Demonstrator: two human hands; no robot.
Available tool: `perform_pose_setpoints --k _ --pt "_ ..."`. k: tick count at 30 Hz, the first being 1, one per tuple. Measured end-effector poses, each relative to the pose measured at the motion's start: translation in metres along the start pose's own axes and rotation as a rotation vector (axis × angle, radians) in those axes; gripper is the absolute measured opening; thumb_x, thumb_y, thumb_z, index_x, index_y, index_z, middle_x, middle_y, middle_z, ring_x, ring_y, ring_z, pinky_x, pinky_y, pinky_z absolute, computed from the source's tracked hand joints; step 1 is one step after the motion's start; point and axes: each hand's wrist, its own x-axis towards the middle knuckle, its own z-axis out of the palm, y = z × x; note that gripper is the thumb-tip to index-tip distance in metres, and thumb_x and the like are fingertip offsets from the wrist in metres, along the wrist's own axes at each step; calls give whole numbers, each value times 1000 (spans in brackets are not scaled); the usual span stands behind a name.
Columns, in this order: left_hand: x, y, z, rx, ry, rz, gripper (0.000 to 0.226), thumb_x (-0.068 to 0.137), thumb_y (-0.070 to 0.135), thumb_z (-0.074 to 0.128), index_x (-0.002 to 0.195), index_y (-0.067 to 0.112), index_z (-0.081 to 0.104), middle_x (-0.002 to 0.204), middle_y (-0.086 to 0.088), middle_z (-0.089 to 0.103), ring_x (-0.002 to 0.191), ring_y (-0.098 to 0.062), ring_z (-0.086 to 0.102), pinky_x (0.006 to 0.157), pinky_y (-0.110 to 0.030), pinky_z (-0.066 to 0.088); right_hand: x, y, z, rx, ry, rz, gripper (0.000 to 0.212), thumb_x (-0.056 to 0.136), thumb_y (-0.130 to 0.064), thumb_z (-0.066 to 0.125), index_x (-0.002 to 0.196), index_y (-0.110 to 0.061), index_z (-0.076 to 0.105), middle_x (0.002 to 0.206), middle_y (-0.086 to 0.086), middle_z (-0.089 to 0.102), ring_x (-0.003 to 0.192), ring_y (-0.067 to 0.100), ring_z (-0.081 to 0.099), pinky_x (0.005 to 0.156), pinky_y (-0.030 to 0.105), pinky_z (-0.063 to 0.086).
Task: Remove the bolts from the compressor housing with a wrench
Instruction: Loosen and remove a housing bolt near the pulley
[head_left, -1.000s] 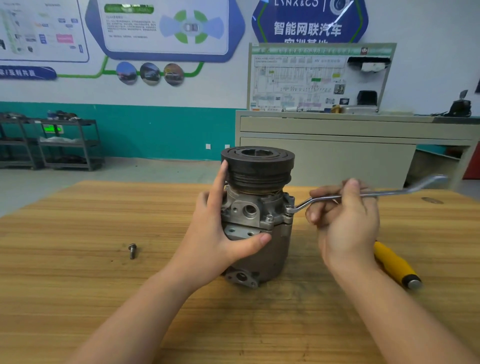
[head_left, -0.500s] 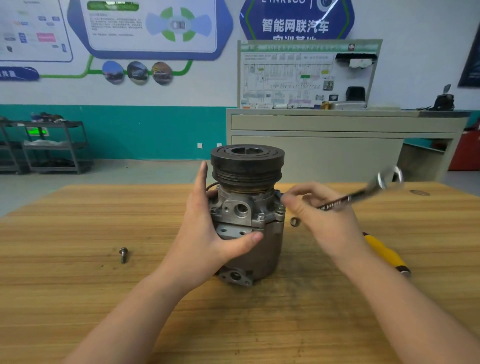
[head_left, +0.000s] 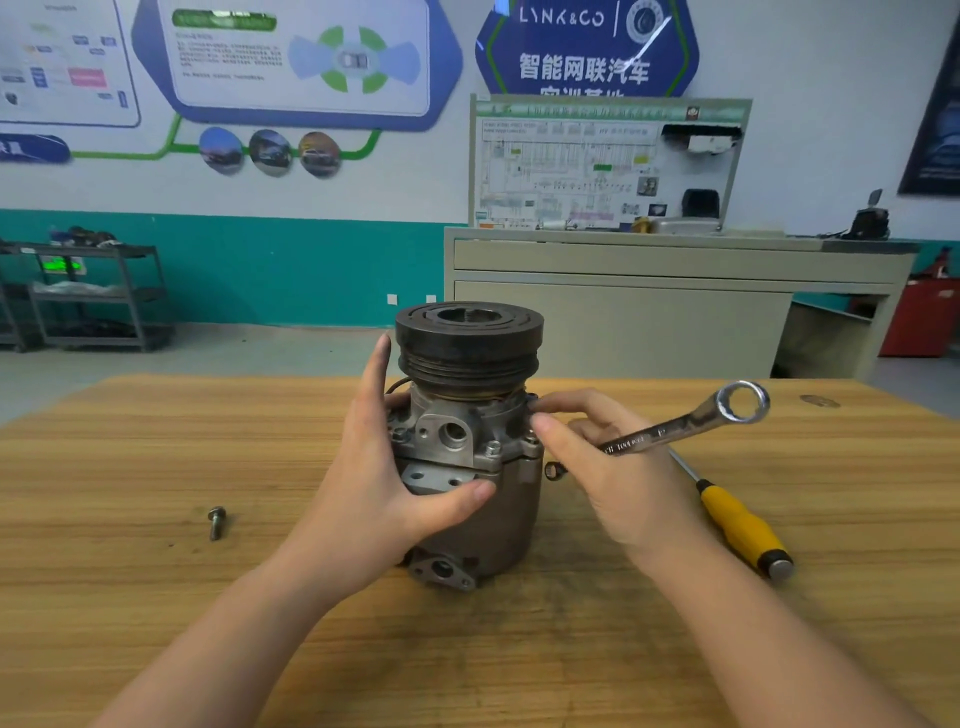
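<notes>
Head view: compressor housing (head_left: 483, 499), upright mid-tabletop, judged heavy, rigid cast metal, is steadied by left hand (head_left: 374, 483) wrapped round its body; wrench (head_left: 675, 431) and flange bolt (head_left: 532, 440) are pinched in right hand (head_left: 613, 467).

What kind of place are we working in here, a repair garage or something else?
Most likely an automotive training workshop rather than a working garage: a wiring-diagram trainer board stands on a cabinet behind, car-themed posters cover the wall, and the compressor sits on a wooden table.
</notes>
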Motion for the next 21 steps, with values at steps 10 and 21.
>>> perform_pose_setpoints --k 10,21 --pt "-1 -1 -1 2 -2 38 118 50 70 76 137 64 -3 142 8 35 129 8 35 100 -7 32 -2 1 2 -57 -15 -27 7 84 -21 71 87 -27 68 44 -9 44 45 0 41 46 10 33" --pt "-1 -2 -1 -3 -5 47 116 50 71 76 138 64 -1 135 26 31 123 19 32 87 6 31 -1 -1 5 -77 -28 -53 9 86 -14 69 84 -23 65 41 -13 42 40 1 40 45 7 31"
